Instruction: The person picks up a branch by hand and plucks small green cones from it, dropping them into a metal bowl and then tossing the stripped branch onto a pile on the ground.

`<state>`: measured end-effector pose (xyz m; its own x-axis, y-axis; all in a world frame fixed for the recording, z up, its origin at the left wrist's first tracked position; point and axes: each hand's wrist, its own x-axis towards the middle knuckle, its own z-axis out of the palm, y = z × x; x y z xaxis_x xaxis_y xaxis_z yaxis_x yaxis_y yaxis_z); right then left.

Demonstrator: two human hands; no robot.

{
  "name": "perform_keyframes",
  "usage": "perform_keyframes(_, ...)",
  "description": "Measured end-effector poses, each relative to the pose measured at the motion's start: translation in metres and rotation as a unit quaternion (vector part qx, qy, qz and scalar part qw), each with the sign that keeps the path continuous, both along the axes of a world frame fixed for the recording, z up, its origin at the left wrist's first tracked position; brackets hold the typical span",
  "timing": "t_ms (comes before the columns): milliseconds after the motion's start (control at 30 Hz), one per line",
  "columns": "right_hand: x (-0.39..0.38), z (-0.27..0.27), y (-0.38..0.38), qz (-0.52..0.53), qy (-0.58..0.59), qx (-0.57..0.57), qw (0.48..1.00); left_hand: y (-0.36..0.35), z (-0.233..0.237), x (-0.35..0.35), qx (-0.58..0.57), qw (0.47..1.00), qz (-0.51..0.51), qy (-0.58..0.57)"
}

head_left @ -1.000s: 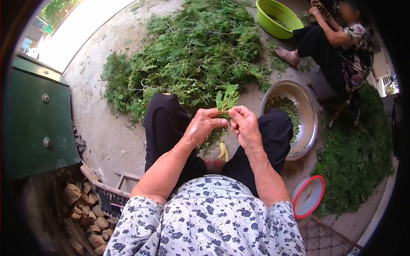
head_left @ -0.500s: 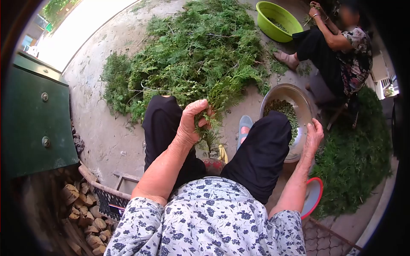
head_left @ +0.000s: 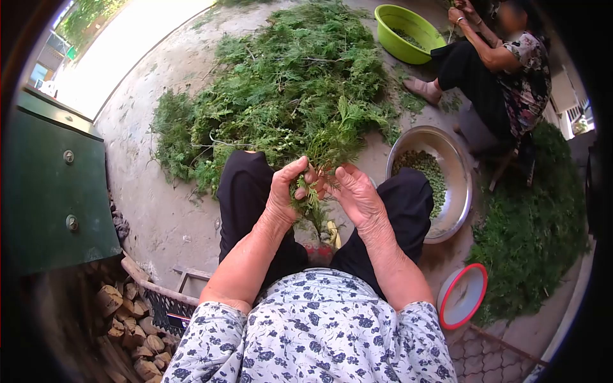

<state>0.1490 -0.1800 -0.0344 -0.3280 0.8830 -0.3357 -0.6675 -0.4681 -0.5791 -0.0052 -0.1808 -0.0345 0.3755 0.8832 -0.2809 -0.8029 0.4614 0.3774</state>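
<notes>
My left hand [head_left: 288,190] is closed round a leafy evergreen sprig [head_left: 314,203], which has flat, scale-like foliage and hangs between my knees. Opposite it, my right hand [head_left: 359,199] has its thumb and fingers drawn together at the sprig's edge. What lies between those fingertips is too small to make out. By my right knee stands a steel basin [head_left: 461,198] with many small green cones or seed pods [head_left: 435,180] in it. A large heap of cut evergreen branches [head_left: 294,83] spreads on the ground in front of me.
A lime-green tub [head_left: 408,54] stands beyond the heap, beside a seated person [head_left: 511,70] whose hands are raised. More greenery [head_left: 530,242] lies at right, near a red-rimmed bowl [head_left: 482,300]. A green cabinet [head_left: 57,185] and split firewood [head_left: 134,325] are at left.
My right hand has moved left from above the steel basin to the sprig in my left hand. My left hand keeps its hold in nearly the same place.
</notes>
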Motion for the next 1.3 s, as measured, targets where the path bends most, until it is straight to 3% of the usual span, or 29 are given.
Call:
perform_keyframes(133, -0.002, 0.004, 0.006, 0.044, 0.013, 0.032, 0.998, 0.000, -0.018, -0.002, -0.020, 0.999, 0.009, 0.042)
perform_keyframes(233, -0.009, 0.000, 0.004, -0.027, -0.024, 0.018, 0.999, -0.001, -0.011, -0.001, -0.016, 0.998, 0.038, 0.055)
perform_keyframes(300, -0.010, -0.005, 0.002, -0.105, -0.054, -0.016, 0.993, 0.000, -0.006, 0.004, -0.040, 0.985, 0.095, 0.137)
perform_keyframes(367, -0.009, -0.023, 0.001, -0.112, -0.075, -0.012, 0.991, -0.001, -0.010, 0.006, -0.065, 0.976, 0.107, 0.178)
perform_keyframes(467, -0.011, -0.026, -0.004, -0.112, -0.108, -0.020, 0.988, 0.000, -0.028, 0.007, -0.038, 0.895, 0.176, 0.409)
perform_keyframes(500, -0.012, -0.024, -0.006, -0.105, -0.121, -0.031, 0.987, 0.000, -0.030, 0.009, -0.039, 0.894, 0.177, 0.410)
perform_keyframes(567, -0.016, -0.019, -0.008, -0.101, -0.126, -0.034, 0.986, 0.001, -0.033, 0.011, 0.081, 0.811, 0.271, 0.512)
perform_keyframes(600, -0.017, -0.018, -0.008, -0.098, -0.131, -0.036, 0.986, 0.002, -0.033, 0.012, 0.097, 0.795, 0.284, 0.527)
perform_keyframes(767, -0.019, -0.017, -0.009, -0.099, -0.131, -0.042, 0.986, -0.004, -0.011, 0.015, 0.150, 0.813, 0.183, 0.532)
perform_keyframes(833, -0.019, -0.020, -0.009, -0.092, -0.125, -0.033, 0.987, -0.004, -0.013, 0.015, 0.101, 0.877, 0.142, 0.448)
perform_keyframes(900, -0.017, -0.024, -0.011, -0.077, -0.148, -0.036, 0.985, -0.003, -0.017, 0.012, 0.089, 0.885, 0.128, 0.439)
perform_keyframes(967, -0.014, -0.024, -0.011, -0.070, -0.118, -0.050, 0.989, -0.003, -0.014, 0.013, 0.029, 0.939, 0.132, 0.315)
perform_keyframes(1067, -0.011, -0.024, -0.010, -0.056, -0.074, -0.069, 0.993, -0.001, -0.009, 0.011, -0.020, 0.966, 0.120, 0.227)
perform_keyframes(1300, -0.012, -0.028, -0.013, -0.056, -0.089, -0.063, 0.992, -0.001, -0.008, 0.012, 0.035, 0.951, 0.102, 0.290)
